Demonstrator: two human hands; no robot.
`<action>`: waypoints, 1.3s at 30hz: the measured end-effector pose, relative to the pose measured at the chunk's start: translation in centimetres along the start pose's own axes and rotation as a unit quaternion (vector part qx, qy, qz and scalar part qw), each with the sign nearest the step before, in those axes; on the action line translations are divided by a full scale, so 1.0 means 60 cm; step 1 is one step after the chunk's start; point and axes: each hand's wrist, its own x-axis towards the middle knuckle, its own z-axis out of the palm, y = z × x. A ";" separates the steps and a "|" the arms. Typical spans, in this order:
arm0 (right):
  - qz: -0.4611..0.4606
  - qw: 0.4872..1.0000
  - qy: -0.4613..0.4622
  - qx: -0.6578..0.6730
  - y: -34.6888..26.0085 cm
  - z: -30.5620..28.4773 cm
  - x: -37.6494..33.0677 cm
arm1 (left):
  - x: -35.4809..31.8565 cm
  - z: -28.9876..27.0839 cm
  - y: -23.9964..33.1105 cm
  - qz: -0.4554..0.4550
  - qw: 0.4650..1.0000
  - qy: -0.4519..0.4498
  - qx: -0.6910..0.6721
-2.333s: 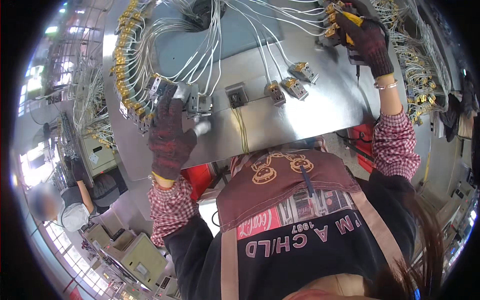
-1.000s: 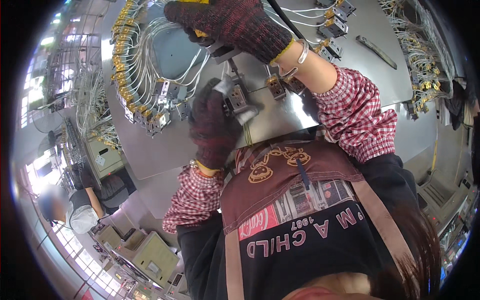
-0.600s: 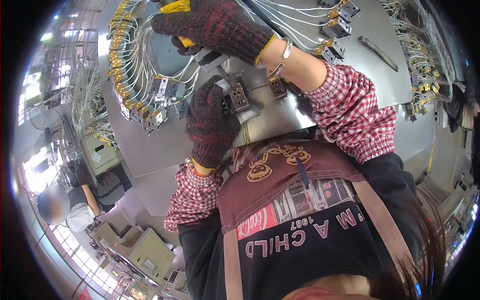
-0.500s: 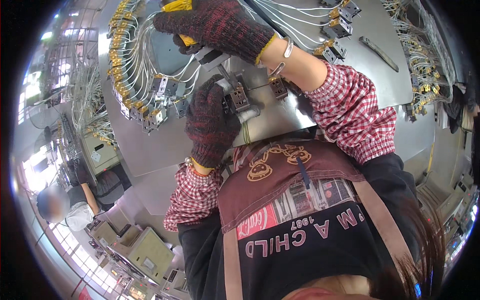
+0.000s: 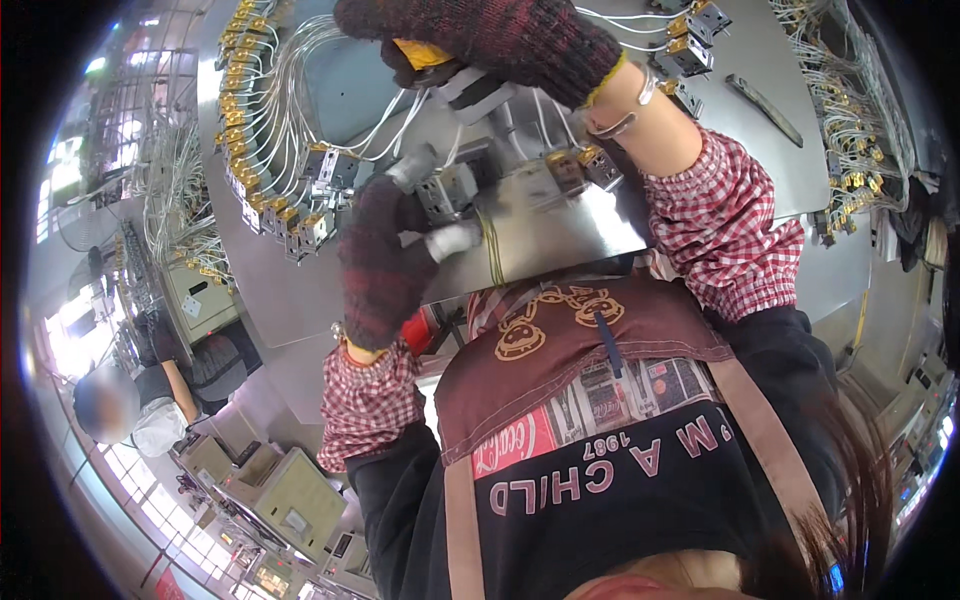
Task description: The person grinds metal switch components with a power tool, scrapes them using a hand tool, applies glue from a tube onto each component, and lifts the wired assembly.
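My left hand [image 5: 385, 265], in a dark red and black knit glove with white-wrapped fingertips, is closed around a small metal connector block [image 5: 449, 191] above the table's near edge. Its white-wrapped thumb and finger lie on either side of the block. Up and to the right, my right hand [image 5: 490, 40], gloved alike, grips a yellow-handled tool [image 5: 424, 54] with a grey, block-like head [image 5: 478, 95]. The tool's head hangs apart from the block. Motion blurs its lower end, so I cannot tell its exact kind.
White wires with brass-coloured and metal connectors [image 5: 240, 130] curve along the metal table's left side. More wired blocks [image 5: 688, 55] stand at the upper right near a flat metal bar [image 5: 765, 108]. Wire bundles [image 5: 855, 150] hang off the right edge. Another person [image 5: 160, 420] is at far left.
My right hand has lifted the tool up and right, off the block. My left hand has shifted left and slightly down with the block between its fingers.
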 end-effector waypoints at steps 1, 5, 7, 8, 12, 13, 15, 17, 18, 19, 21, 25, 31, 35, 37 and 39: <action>0.140 0.990 -0.026 0.008 -0.030 0.018 -0.005 | -0.005 0.009 -0.001 -0.004 1.000 0.003 -0.001; -0.054 0.984 0.038 -0.164 -0.067 0.028 -0.031 | -0.002 0.059 -0.013 0.169 0.954 0.070 0.238; -0.085 0.988 0.054 -0.115 -0.043 0.042 -0.024 | -0.005 0.075 -0.018 0.194 0.939 0.109 0.263; -0.119 0.989 0.065 -0.063 -0.033 0.051 -0.020 | -0.002 0.083 -0.023 0.228 0.947 0.129 0.187; -0.118 0.989 0.069 -0.063 0.004 0.071 0.021 | 0.005 0.071 -0.017 0.078 0.972 0.055 0.216; -0.093 0.993 0.052 -0.050 0.005 0.073 0.023 | 0.006 0.063 -0.015 0.058 0.973 0.037 0.218; -0.035 0.999 0.003 -0.017 0.004 0.068 0.017 | 0.008 0.059 -0.022 0.037 0.975 0.021 0.219; 0.002 0.999 -0.044 0.010 0.026 0.061 0.042 | 0.009 0.069 -0.034 0.090 0.987 0.046 0.122; -0.008 0.996 -0.080 0.041 0.017 0.069 0.057 | 0.008 0.065 -0.026 0.089 0.987 0.048 0.122; 0.008 0.998 -0.056 0.025 0.019 0.067 0.042 | 0.007 0.061 -0.012 0.098 0.969 0.051 0.219; 0.013 1.000 -0.014 -0.003 0.010 0.068 0.013 | 0.006 0.058 -0.004 0.107 0.942 0.055 0.313; 0.037 0.997 0.044 -0.050 -0.008 0.074 0.011 | 0.006 0.057 -0.012 0.132 0.946 0.068 0.288; 0.016 0.994 0.087 -0.063 0.000 0.079 0.014 | 0.008 0.056 -0.018 0.153 0.956 0.067 0.243; -0.064 0.994 0.085 0.018 0.021 0.083 0.014 | 0.009 0.057 -0.008 0.098 0.967 0.038 0.230; -0.034 0.994 0.098 0.017 0.019 0.085 0.016 | 0.010 0.055 -0.003 0.113 0.964 0.038 0.236; -0.034 0.994 0.099 0.033 0.019 0.091 0.022 | 0.010 0.054 -0.008 0.126 0.961 0.038 0.242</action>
